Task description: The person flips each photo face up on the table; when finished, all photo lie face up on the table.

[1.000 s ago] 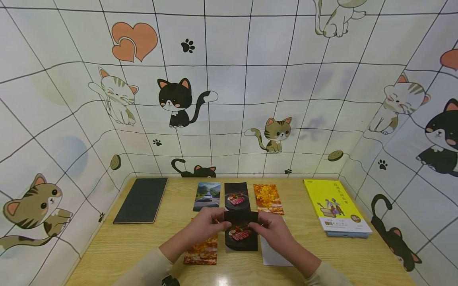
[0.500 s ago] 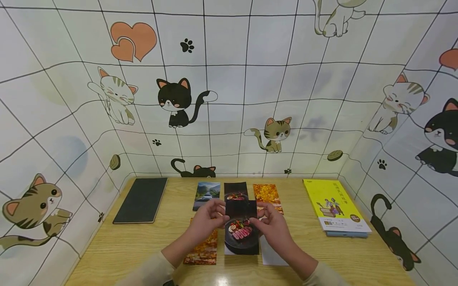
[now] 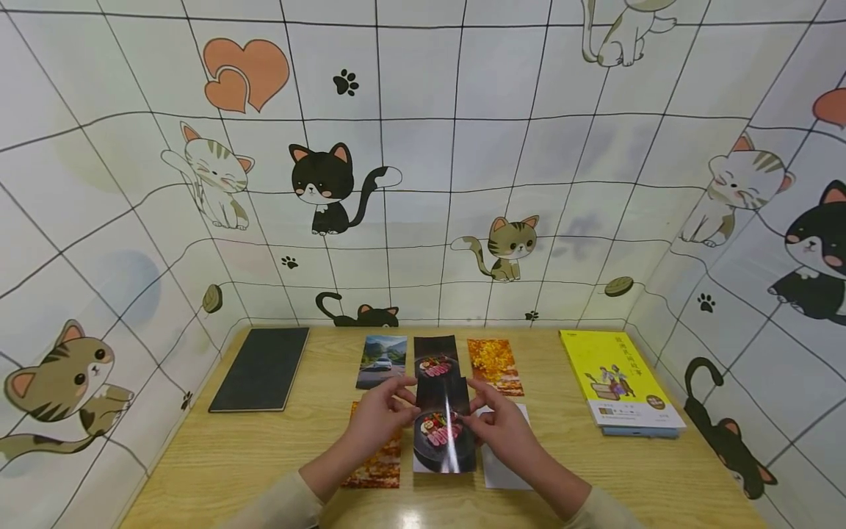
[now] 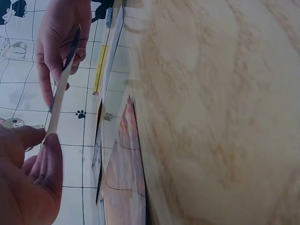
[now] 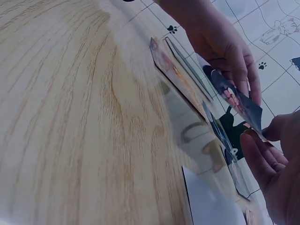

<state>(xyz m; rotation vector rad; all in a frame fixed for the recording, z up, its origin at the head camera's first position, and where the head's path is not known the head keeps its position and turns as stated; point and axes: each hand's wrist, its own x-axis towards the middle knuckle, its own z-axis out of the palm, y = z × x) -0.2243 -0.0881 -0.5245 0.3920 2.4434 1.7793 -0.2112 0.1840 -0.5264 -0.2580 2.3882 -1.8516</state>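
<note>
A glossy photo card of sliced meat on a dark plate (image 3: 429,459) is held up in both hands at the middle of the head view, a bright glare streak down its face. My left hand (image 3: 380,417) pinches its left edge between thumb and fingers. On the opposite edge, my right hand (image 3: 504,430) pinches it the same way. The right wrist view shows the card (image 5: 229,96) tilted above the table. Behind its top edge lies a matching food card (image 3: 432,349), partly covered from sight. Below my left hand is an autumn-leaf card (image 3: 380,470).
A road-and-car card (image 3: 381,360) and a yellow-leaf card (image 3: 494,364) flank the far food card. A white card (image 3: 505,470) lies under my right hand. A black notebook (image 3: 261,371) sits left; a yellow book (image 3: 617,375) lies right on a blue one.
The held card has gone from showing a dark, bent-looking top band to showing its whole face. Its top edge has dropped slightly since half a second ago, and glare now crosses it.
</note>
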